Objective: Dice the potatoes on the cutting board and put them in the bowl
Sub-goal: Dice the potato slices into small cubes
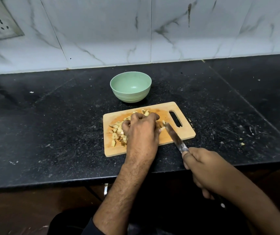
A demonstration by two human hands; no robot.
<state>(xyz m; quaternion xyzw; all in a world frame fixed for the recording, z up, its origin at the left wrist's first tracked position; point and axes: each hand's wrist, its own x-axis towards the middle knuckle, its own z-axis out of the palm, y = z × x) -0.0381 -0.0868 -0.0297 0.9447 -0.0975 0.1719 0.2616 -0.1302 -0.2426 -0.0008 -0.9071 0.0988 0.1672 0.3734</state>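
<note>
Meanwhile, the diced potato pieces (119,131) were seen heaped on the wooden cutting board (183,133), which lay on the black counter (51,124) just in front of the green bowl (130,86). The left hand (141,128) was curled over the heap, fingers bent around some pieces. The knife (175,138) was gripped at its handle by the right hand (203,170), its tip resting among the pieces.
</note>
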